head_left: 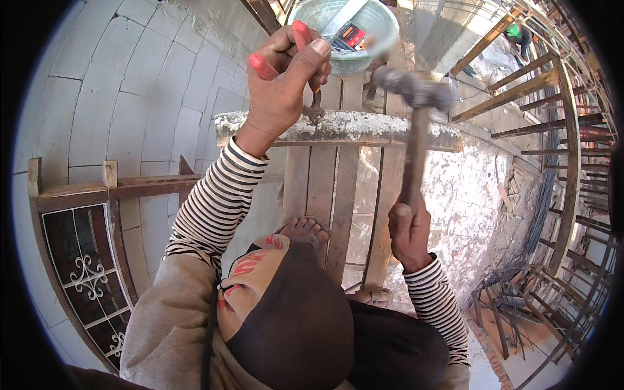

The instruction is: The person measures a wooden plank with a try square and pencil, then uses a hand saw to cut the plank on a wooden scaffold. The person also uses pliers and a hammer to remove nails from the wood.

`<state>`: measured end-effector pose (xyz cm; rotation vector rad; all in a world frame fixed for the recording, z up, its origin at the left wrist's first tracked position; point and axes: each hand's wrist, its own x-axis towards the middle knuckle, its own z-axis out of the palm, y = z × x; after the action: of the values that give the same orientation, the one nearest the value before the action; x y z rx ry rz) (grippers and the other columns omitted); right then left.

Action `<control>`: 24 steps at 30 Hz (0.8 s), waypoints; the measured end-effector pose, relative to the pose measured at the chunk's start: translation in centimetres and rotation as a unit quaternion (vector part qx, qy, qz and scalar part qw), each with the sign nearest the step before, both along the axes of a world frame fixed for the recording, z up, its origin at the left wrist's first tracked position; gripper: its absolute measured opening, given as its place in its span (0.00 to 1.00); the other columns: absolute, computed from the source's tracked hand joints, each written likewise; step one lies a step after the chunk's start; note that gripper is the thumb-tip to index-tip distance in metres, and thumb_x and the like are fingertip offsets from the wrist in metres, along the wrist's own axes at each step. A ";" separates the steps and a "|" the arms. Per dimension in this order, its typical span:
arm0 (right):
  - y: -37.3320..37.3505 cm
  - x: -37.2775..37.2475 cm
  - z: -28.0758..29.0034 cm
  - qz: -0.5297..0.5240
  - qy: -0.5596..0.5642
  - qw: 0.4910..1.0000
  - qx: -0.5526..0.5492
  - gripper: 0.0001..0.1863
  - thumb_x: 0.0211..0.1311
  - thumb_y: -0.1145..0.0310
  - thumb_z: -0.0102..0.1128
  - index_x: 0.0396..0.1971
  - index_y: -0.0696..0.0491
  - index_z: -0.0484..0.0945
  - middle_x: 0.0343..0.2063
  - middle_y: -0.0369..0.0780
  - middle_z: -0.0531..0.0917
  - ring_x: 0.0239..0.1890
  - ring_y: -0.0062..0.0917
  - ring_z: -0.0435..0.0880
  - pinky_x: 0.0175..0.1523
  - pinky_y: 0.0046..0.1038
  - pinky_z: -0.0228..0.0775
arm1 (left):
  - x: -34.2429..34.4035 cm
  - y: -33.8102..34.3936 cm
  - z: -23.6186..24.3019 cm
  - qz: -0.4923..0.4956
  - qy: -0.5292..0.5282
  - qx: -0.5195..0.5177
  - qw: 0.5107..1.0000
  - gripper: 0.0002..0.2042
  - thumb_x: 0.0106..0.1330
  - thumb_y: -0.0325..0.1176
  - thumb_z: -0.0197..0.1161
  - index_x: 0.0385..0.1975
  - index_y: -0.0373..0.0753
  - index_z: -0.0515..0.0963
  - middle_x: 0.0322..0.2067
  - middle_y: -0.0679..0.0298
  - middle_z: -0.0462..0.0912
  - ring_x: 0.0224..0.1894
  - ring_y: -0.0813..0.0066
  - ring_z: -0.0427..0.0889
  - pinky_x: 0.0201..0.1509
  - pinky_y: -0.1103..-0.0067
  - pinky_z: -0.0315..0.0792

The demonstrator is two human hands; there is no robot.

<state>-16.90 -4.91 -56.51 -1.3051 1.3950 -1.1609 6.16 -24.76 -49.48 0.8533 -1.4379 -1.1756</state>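
My left hand (286, 81) is closed round a pair of red-handled pincers (261, 67). Their curved dark jaws point down at a weathered board (370, 127) that lies crosswise, its pale coating flaking. What the jaws grip, if anything, is too small to make out. In my right hand (411, 237) is a hammer (416, 149), gripped low on its wooden handle. The hammer's head is blurred by motion and hangs above the board's right part. Both forearms wear striped sleeves.
Below me runs a scaffold of wooden planks (318, 182), with gaps between them and my bare foot (305, 229) on one. A bucket (305, 16) with items in it stands beyond the board. A block wall (123, 84) and grilled window (84, 273) are left; timber framing (572, 162) is right.
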 end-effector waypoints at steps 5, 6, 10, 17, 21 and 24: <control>1.3 0.4 -4.4 -0.006 0.057 0.960 0.275 0.31 0.80 0.43 0.44 0.44 0.64 0.73 0.17 0.45 0.76 0.20 0.32 0.78 0.29 0.36 0.69 | -0.5 -0.6 -1.1 0.006 -0.036 0.039 0.999 0.10 0.74 0.37 0.62 0.37 0.35 0.74 0.26 0.67 0.74 0.26 0.78 0.74 0.31 0.79 0.71; 1.0 -0.2 -3.4 0.000 0.010 0.970 0.243 0.31 0.80 0.42 0.43 0.42 0.62 0.73 0.16 0.41 0.74 0.19 0.26 0.74 0.27 0.32 0.66 | -0.4 -0.6 -1.3 0.014 0.000 0.050 0.999 0.10 0.73 0.37 0.64 0.36 0.36 0.75 0.25 0.68 0.75 0.25 0.80 0.74 0.29 0.80 0.70; 0.3 -2.4 3.4 -0.066 -0.124 0.987 0.074 0.34 0.75 0.32 0.42 0.41 0.55 0.70 0.17 0.31 0.69 0.15 0.11 0.64 0.17 0.18 0.52 | 0.0 -0.4 -1.2 0.024 0.005 0.051 0.998 0.11 0.74 0.37 0.62 0.36 0.35 0.74 0.26 0.66 0.73 0.26 0.78 0.74 0.31 0.78 0.71; 3.0 -0.5 -0.6 0.043 0.062 0.979 0.189 0.29 0.79 0.46 0.48 0.44 0.63 0.72 0.19 0.47 0.77 0.20 0.35 0.78 0.27 0.36 0.68 | -2.1 -0.6 0.9 -0.022 -0.041 -0.013 0.999 0.11 0.70 0.37 0.67 0.33 0.35 0.78 0.23 0.68 0.79 0.25 0.83 0.77 0.28 0.82 0.72; 4.8 1.2 -5.9 0.002 0.022 0.968 0.251 0.31 0.80 0.46 0.45 0.45 0.65 0.74 0.19 0.47 0.77 0.24 0.33 0.79 0.33 0.36 0.71 | -2.1 -1.1 0.2 0.032 -0.041 0.078 0.996 0.10 0.71 0.35 0.66 0.33 0.35 0.78 0.23 0.68 0.79 0.23 0.84 0.75 0.26 0.82 0.70; 4.5 0.6 -3.6 0.007 -0.067 0.952 0.298 0.30 0.81 0.44 0.43 0.39 0.61 0.71 0.17 0.37 0.73 0.18 0.21 0.70 0.25 0.28 0.63 | -1.0 -0.9 -0.4 0.027 -0.067 0.063 0.995 0.10 0.74 0.35 0.62 0.37 0.34 0.75 0.26 0.65 0.74 0.27 0.75 0.76 0.33 0.75 0.74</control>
<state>-16.32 -0.46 -60.16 -0.7876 1.4759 -0.7131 5.21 -25.71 -49.89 1.0701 -1.4508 -1.1964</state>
